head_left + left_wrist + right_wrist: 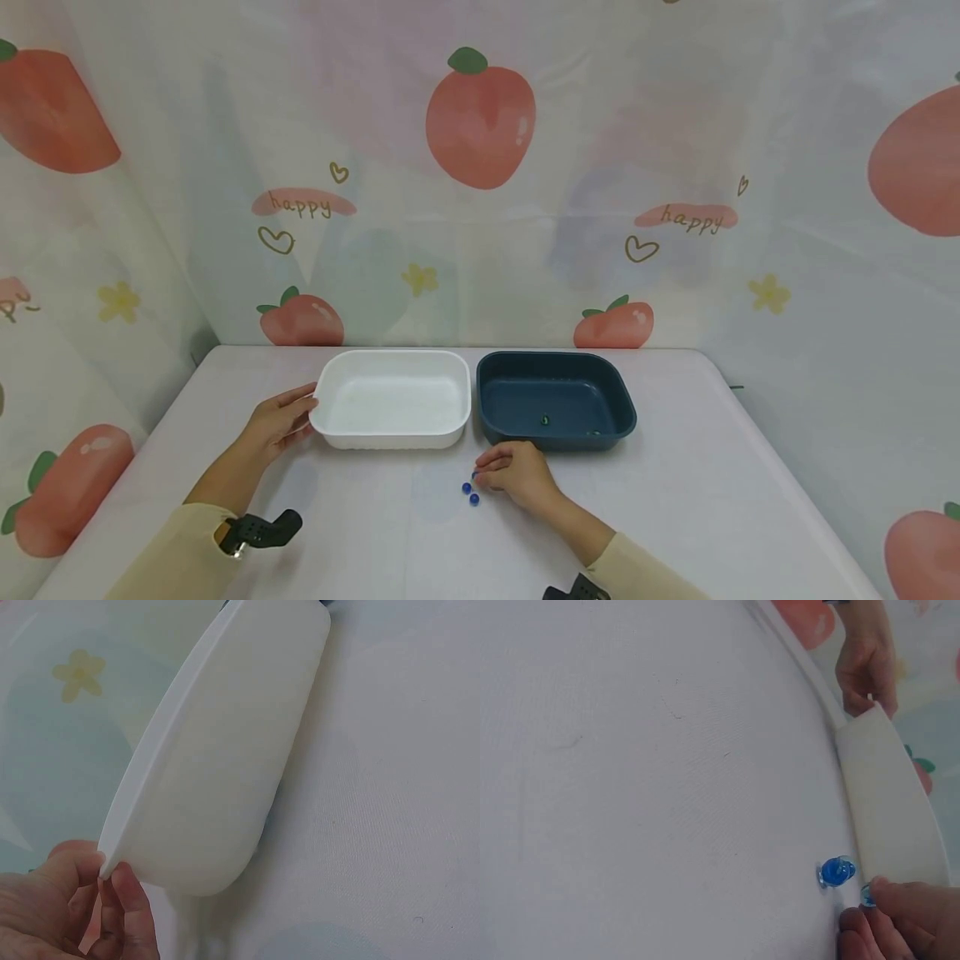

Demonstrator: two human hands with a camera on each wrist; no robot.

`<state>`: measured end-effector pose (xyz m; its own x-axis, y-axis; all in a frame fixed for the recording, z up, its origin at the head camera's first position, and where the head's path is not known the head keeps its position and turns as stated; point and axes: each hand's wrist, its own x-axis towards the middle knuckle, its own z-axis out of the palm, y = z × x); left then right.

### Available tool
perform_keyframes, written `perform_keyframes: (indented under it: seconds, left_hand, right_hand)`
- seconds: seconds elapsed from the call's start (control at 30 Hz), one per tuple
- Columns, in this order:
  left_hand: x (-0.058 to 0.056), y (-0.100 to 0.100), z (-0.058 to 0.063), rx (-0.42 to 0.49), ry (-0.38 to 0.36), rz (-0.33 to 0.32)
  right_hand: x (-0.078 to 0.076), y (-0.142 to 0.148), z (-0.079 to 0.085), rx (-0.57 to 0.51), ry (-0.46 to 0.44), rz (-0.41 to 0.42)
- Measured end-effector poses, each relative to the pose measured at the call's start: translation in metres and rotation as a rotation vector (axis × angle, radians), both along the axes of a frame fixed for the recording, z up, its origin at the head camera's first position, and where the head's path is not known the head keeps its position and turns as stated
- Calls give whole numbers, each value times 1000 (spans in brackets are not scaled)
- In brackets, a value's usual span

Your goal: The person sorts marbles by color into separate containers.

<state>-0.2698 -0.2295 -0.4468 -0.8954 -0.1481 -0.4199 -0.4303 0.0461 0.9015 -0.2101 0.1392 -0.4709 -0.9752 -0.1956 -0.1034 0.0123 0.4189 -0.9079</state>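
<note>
My left hand (279, 423) grips the left end of a white plastic basin (390, 442); the left wrist view has its thumb and fingers pinching the rim. Just in front of a dark blue basin (555, 444), my right hand (522, 477) pinches a small blue glass marble (868, 895) between thumb and fingers. Two more blue marbles, one (467, 488) behind the other (474, 500), lie on the table beside the right fingertips. Inside the dark basin are small greenish glass pieces, one (545, 420) near the middle and another (592, 432) toward the front right.
Both basins stand side by side near the back edge of a table (375, 533) with a white cover. Behind them hangs a curtain (480, 250) printed with fruit, hearts and flowers. Each wrist wears a black strap (262, 531).
</note>
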Motion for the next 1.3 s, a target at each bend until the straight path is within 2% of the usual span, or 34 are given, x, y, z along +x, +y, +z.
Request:
perform_keyframes:
  seconds: [0.27,0.6,0.8,1.13,1.3]
  left_hand:
    - [-2,-1,-1,-3,2,-5]
    - [-1,0,0,8,7,-6]
    - [-1,0,-2,3,2,-5]
    - [-1,1,-3,6,8,-3]
    - [-1,0,-3,8,10,-2]
  right_hand:
    - [3,1,7,-37,-44,-1]
    - [3,-1,21,-149,-173,-5]
    - [2,-1,30,-162,-222,7]
    - [-8,-4,40,-158,-225,0]
    - [-13,-7,43,-201,-223,-12]
